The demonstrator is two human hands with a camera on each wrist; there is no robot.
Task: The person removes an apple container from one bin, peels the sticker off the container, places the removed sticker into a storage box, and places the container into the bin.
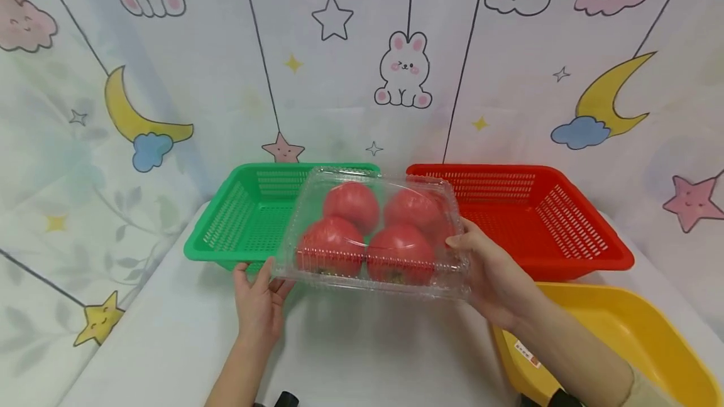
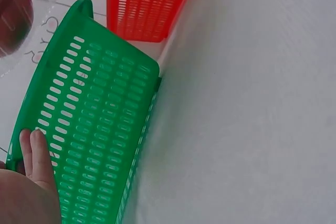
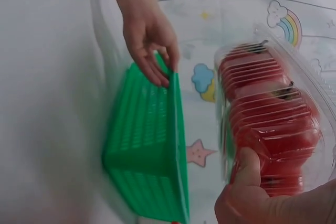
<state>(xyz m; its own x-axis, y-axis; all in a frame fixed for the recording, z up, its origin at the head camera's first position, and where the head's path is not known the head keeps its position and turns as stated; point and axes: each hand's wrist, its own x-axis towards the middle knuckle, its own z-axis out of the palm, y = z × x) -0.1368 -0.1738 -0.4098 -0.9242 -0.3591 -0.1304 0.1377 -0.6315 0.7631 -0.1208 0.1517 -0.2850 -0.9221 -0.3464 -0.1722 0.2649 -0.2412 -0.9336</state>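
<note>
A clear plastic clamshell box [image 1: 373, 291] with several large red tomatoes [image 1: 400, 253] inside is held up in front of the baskets. My right hand [image 1: 498, 275] grips its right end, thumb on top of the lid, as the right wrist view also shows. My left hand [image 1: 260, 306] is at the front wall of the green basket [image 1: 229, 256], just below the rim and near the box's lower left corner. In the left wrist view its straight fingers [image 2: 39, 156] touch the slotted outer wall. The thumb is partly hidden there.
Beside the green basket, a red basket [image 1: 613, 259] stands at the back right. A yellow tray [image 1: 616, 313] lies in front of it, under my right forearm. The white table [image 1: 362, 357] reaches back to a patterned cloth [image 1: 226, 36].
</note>
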